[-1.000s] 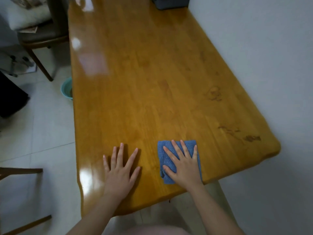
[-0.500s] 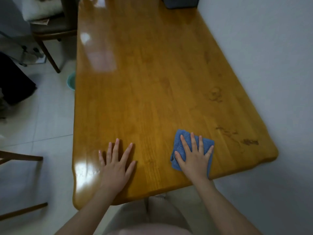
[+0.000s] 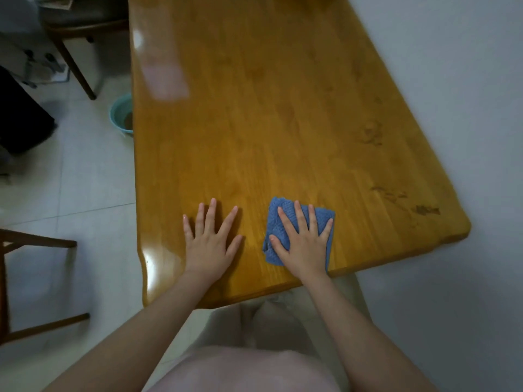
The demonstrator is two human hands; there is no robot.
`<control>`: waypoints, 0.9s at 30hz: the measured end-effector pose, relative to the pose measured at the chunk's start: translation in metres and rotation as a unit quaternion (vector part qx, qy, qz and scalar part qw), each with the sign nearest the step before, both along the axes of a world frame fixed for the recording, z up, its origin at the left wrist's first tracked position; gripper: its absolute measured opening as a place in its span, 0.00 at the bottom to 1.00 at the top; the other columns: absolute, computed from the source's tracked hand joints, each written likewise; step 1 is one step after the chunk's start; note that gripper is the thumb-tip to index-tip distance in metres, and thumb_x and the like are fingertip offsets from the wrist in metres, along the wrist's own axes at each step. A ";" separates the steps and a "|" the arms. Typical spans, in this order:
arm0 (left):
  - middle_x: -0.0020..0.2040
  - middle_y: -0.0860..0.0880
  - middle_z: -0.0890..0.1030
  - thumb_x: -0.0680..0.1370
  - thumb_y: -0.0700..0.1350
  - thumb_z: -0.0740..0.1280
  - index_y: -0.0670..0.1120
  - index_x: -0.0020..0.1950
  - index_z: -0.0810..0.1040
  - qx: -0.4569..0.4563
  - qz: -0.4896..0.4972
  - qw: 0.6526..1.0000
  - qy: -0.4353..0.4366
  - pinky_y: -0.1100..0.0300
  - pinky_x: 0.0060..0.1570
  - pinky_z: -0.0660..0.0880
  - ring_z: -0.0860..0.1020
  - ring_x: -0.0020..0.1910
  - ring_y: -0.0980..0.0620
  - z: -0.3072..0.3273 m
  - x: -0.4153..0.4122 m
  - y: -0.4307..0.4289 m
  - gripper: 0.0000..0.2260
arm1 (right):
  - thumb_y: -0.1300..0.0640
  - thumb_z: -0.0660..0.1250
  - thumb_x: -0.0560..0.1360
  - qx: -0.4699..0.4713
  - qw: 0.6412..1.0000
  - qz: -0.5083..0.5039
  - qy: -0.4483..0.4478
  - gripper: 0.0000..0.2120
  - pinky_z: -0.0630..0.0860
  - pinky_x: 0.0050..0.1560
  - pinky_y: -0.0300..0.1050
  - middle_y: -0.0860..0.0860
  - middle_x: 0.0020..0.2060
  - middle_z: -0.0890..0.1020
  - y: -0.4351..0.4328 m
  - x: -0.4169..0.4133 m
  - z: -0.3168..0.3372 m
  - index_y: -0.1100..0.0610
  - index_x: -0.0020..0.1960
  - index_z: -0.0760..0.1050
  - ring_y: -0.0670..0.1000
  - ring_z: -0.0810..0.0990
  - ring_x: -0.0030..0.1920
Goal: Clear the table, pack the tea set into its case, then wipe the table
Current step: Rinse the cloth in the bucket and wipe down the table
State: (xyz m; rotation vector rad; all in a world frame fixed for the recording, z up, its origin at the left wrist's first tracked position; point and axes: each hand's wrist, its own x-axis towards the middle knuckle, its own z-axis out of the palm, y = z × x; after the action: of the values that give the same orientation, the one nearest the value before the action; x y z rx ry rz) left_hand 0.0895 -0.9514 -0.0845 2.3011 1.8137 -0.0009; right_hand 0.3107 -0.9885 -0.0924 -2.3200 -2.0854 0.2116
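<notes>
A folded blue cloth (image 3: 273, 219) lies on the glossy wooden table (image 3: 283, 108) near its front edge. My right hand (image 3: 304, 243) presses flat on the cloth with straight, spread fingers. My left hand (image 3: 210, 241) rests flat on the bare wood to the left of the cloth, fingers spread, holding nothing. Dark stains (image 3: 427, 209) mark the wood near the table's right front corner. No tea set or case is in view.
A white wall (image 3: 467, 80) runs along the table's right side. A teal basin (image 3: 121, 114) sits on the tiled floor left of the table. One wooden chair (image 3: 79, 38) stands at the far left, another chair frame (image 3: 17, 278) at the near left.
My right hand and the cloth slid right and then back left along the front edge. My left hand stayed flat on the wood. The view tilted down, so the dark case at the far end left the frame.
</notes>
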 end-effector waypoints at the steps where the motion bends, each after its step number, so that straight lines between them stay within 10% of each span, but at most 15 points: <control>1: 0.80 0.45 0.51 0.77 0.67 0.43 0.61 0.78 0.51 0.000 -0.001 1.000 0.003 0.35 0.72 0.42 0.47 0.78 0.42 0.000 0.001 0.001 0.29 | 0.31 0.49 0.77 0.002 1.000 0.007 -0.002 0.31 0.44 0.71 0.73 0.50 0.79 0.55 -0.001 0.003 0.000 0.41 0.78 0.55 0.59 0.51 0.78; 27: 0.80 0.46 0.43 0.77 0.67 0.41 0.63 0.77 0.44 -0.013 0.073 0.997 0.005 0.36 0.72 0.37 0.39 0.78 0.43 0.008 0.153 0.005 0.28 | 0.33 0.50 0.78 0.012 0.999 0.052 0.003 0.30 0.46 0.72 0.72 0.47 0.78 0.57 0.022 0.208 -0.001 0.40 0.77 0.57 0.56 0.53 0.78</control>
State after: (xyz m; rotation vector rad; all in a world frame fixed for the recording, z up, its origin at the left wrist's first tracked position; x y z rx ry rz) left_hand 0.2425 -0.9468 -0.0769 2.1493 1.9707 -0.0149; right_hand 0.5189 -0.9668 -0.0932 -2.1960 -2.1963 0.1950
